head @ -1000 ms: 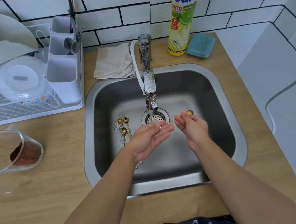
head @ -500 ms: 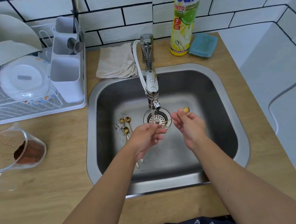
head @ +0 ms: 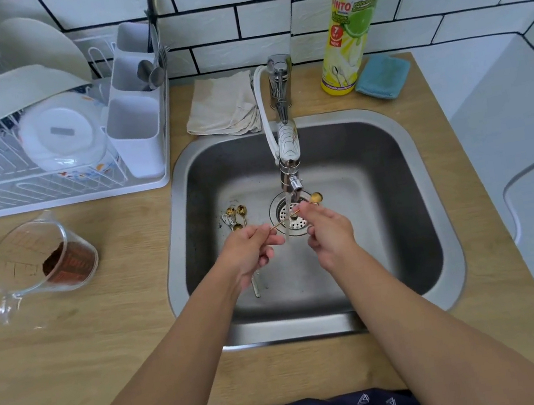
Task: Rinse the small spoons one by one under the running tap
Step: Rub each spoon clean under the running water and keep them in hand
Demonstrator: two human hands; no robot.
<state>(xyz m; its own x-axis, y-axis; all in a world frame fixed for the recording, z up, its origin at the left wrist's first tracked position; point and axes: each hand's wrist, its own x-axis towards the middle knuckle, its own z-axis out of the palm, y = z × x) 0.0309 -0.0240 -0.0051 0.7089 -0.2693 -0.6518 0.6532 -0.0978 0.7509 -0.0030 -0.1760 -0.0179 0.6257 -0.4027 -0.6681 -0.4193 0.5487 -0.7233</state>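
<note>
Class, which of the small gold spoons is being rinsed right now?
The gold spoon held across the water stream by both the left hand and right hand; the other spoons lie on the sink floor.

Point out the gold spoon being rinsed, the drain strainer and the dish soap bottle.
gold spoon [head: 316,197], head view, on its bowl.
drain strainer [head: 296,224], head view, on the perforated plate.
dish soap bottle [head: 349,23], head view, on the label.

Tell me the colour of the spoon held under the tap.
Gold, both bowl and thin handle of the spoon; the head view shows it.
</note>
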